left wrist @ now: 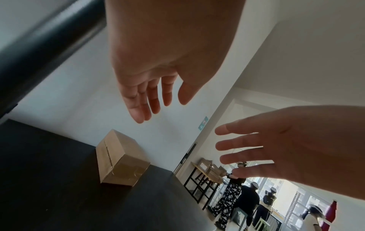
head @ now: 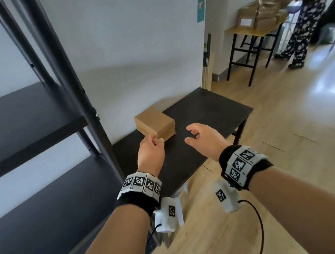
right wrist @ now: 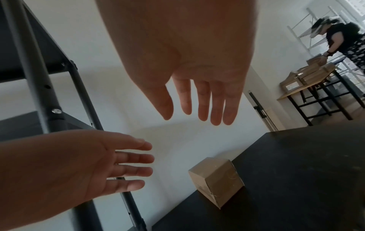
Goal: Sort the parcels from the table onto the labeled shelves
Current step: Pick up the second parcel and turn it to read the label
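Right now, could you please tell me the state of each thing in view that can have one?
Parcel: closed, taped, resting on the table, untouched.
Left hand: open, empty, just short of the parcel.
Right hand: open, empty, above the table.
Black table: holds only that one parcel.
Black shelves: nothing on the visible boards.
Far table: stacked with cardboard boxes.

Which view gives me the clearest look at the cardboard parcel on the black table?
The left wrist view: the parcel shows unobstructed, seam and taped end visible. In the head view the left hand overlaps its near corner; the right wrist view shows it smaller, lower right.
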`<state>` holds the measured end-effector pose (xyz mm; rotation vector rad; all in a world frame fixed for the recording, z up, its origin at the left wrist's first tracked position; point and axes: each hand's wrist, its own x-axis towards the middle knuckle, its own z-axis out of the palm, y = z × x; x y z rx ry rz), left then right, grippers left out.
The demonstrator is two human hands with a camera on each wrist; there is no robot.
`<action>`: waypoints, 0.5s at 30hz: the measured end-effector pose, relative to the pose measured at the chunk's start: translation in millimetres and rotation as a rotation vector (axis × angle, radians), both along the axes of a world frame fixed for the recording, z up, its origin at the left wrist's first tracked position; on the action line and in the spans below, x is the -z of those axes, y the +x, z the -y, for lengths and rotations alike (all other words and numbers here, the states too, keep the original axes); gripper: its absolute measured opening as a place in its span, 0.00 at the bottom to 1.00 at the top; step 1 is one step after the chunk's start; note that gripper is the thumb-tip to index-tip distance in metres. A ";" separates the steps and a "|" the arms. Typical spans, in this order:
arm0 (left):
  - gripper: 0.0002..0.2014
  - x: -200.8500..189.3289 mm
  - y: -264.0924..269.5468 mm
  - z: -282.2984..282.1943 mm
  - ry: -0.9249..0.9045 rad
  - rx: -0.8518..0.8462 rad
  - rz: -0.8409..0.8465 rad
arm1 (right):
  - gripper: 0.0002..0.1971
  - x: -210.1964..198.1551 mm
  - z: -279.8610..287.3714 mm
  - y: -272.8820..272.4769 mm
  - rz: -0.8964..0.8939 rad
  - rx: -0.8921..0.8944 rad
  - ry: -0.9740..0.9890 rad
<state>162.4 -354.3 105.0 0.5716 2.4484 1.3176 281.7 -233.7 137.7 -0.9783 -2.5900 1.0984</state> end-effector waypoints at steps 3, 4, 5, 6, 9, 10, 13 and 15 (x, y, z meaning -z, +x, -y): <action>0.19 17.4 -21.2 -23.0 -0.031 -0.023 0.060 | 0.26 14.4 -23.7 -22.6 0.050 -0.014 -0.014; 0.19 22.6 -26.6 -29.1 -0.046 -0.029 0.076 | 0.26 19.4 -31.3 -29.4 0.072 -0.018 -0.022; 0.20 27.5 -32.4 -35.3 -0.063 -0.036 0.090 | 0.27 23.6 -39.3 -37.0 0.093 -0.025 -0.026; 0.20 31.8 -38.9 -41.7 -0.079 -0.042 0.102 | 0.27 27.8 -48.4 -45.7 0.111 -0.032 -0.028; 0.21 43.9 -62.2 -61.2 -0.100 -0.074 0.113 | 0.28 39.5 -77.9 -78.6 0.139 -0.072 -0.024; 0.21 48.1 -70.2 -67.7 -0.108 -0.085 0.117 | 0.28 44.0 -87.3 -91.1 0.147 -0.089 -0.027; 0.24 64.6 -95.1 -88.4 -0.124 -0.127 0.173 | 0.29 62.2 -113.7 -131.4 0.174 -0.149 -0.047; 0.25 74.6 -109.4 -103.0 -0.137 -0.162 0.218 | 0.31 76.3 -129.8 -156.4 0.190 -0.199 -0.070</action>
